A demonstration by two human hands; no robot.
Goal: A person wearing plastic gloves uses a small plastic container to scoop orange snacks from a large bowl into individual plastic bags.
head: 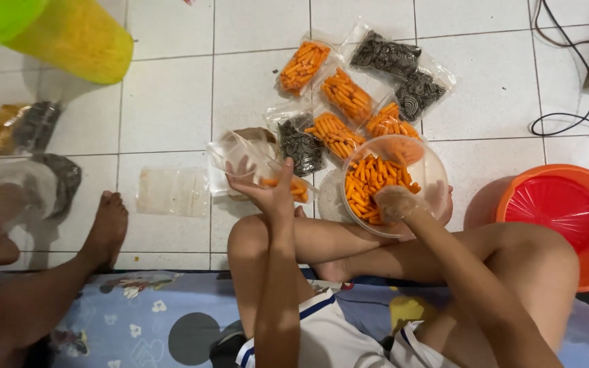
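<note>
Between the person's two hands, a portion of orange snack sticks is being moved from bowl to bag. The left hand [272, 193] is grasping a small clear plastic bag [247, 160] by its mouth, fingers pinching the film and holding it open; a few orange sticks [296, 189] are already lying in the bag just beside those fingers. The right hand [395, 203], wearing a thin clear glove, is curling into the clear bowl [431, 178], closing over the heap of orange sticks [369, 180] there, though how much it is gripping cannot be told. The bowl is resting against the person's knee, just to the right of the held bag.

Judging by this, the bag-filling step is under way and only begun. The next move seems to call for lifting the scooped sticks across the short gap to the left and dropping them into the open mouth while the left hand is keeping it wide and upright.

Beyond both hands, filled bags of orange sticks [346, 95] and dark snacks [384, 54] are lying on the tiled floor [165, 102]. Well to the right a red basin [559, 211] is sitting; another person's foot [107, 228] is resting to the left.
</note>
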